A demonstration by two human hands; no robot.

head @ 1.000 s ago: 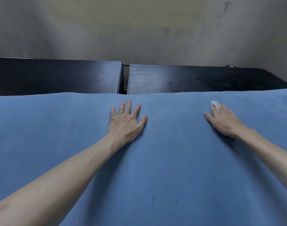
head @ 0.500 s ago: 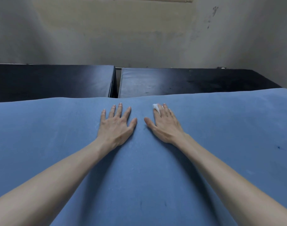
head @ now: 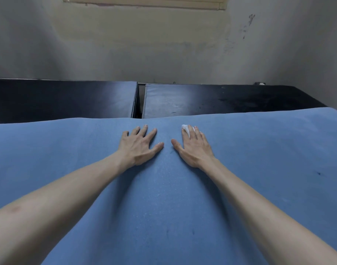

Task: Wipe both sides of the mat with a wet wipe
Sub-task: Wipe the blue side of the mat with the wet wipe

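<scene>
From the head view, a blue mat [head: 163, 207] fills the lower half of the frame, lying over two black padded blocks [head: 183, 100] whose tops show across the middle, split by a narrow gap, with a stained pale wall [head: 144, 44] and a window sill [head: 144, 1] at the top edge. Both hands lie flat on the mat near its far edge at centre frame, thumbs close but apart: the left hand [head: 139, 144] has spread, straight fingers and holds nothing, while the right hand [head: 194, 148] presses a small white wet wipe [head: 185, 128] under its fingertips.
</scene>
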